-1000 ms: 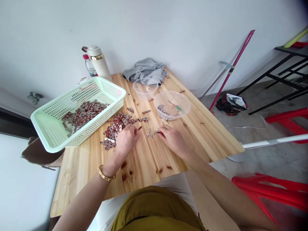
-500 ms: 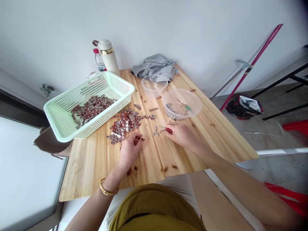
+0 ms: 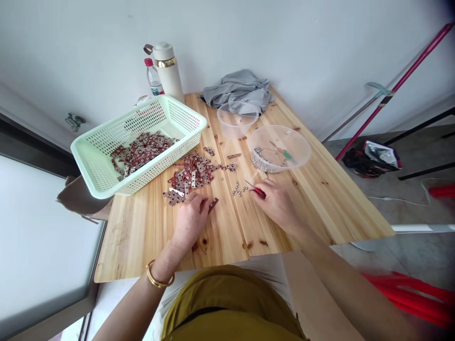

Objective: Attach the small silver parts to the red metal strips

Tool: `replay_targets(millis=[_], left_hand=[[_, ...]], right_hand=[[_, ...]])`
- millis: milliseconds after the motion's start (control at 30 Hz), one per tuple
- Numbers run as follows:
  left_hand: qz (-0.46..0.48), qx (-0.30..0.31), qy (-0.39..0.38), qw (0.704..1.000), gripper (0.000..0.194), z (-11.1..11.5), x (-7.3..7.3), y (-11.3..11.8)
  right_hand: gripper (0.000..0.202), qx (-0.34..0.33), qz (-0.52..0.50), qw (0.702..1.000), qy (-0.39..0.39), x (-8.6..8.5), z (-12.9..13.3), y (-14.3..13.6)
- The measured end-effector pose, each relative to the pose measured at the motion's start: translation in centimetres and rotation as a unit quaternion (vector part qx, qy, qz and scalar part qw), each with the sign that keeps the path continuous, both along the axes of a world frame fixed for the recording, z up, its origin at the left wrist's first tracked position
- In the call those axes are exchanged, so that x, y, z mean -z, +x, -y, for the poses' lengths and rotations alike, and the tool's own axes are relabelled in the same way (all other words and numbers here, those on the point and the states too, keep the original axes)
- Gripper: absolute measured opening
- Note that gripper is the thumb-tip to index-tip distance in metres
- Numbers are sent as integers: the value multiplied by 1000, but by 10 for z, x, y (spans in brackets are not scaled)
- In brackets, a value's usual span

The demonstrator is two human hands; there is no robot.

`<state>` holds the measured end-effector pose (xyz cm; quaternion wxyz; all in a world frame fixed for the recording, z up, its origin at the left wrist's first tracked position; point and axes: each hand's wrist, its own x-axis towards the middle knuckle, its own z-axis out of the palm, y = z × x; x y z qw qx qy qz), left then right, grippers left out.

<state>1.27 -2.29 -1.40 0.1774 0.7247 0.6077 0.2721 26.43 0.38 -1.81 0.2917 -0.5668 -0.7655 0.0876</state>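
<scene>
My left hand [image 3: 193,215] is closed on a small reddish-brown strip with metal studs [image 3: 213,204], one end of which sticks out past the fingertips. My right hand [image 3: 276,203] grips a red-handled tool with a thin metal shaft [image 3: 259,192], perhaps a small screwdriver; its tip points left. Just left of that tip, several small shiny metal pieces [image 3: 237,190] lie loose on the wooden table [image 3: 227,237]. A heap of similar reddish-brown strips [image 3: 192,173] lies beyond my left hand.
A pale green basket [image 3: 138,181] holds more strips. A clear tub [image 3: 302,147] contains small metal pieces and a green-handled tool [image 3: 286,154]; another clear tub [image 3: 232,130] stands behind. At the back are a grey cloth [image 3: 238,87], a white flask [image 3: 170,78] and a plastic bottle [image 3: 153,78].
The strip in my left hand has turned, and the hand now sits palm down over it. My right hand still grips the red-handled tool. The whole view has shifted slightly.
</scene>
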Motion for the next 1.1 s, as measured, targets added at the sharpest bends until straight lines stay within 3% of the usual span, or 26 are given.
replay_targets(millis=[67, 167, 300, 433, 600, 733, 833, 900, 967, 1100], left_hand=[[-27, 27, 8, 999, 17, -1, -2, -2], [-110, 131, 18, 985, 32, -9, -10, -6], [-192, 268, -3, 944, 25, -30, -26, -10], [-230, 282, -13, 932, 20, -39, -35, -12], [-135, 337, -7, 932, 32, -33, -34, -16], [-125, 386, -32, 914, 33, -33, -37, -20], [-137, 355, -35, 924, 25, -29, -37, -19], [-145, 280, -41, 948, 19, -21, -35, -16], [-162, 203, -57, 964, 25, -12, -31, -10], [-127, 125, -97, 979, 9, -4, -25, -5]], right_hand=[[17, -6, -12, 1000, 6, -2, 3, -4], [14, -20, -34, 999, 1, -4, 7, -9], [13, -37, -52, 998, 0, -8, 13, -12], [13, -36, -64, 997, -7, -13, 18, -13], [12, -36, -87, 995, -21, -13, 22, -16], [11, -41, -98, 994, -24, -13, 24, -19], [9, -46, -113, 992, -31, -14, 25, -19], [9, -44, -117, 992, -32, -13, 25, -19], [10, -40, -115, 992, -28, -12, 25, -19], [11, -41, -128, 990, -31, -11, 27, -20]])
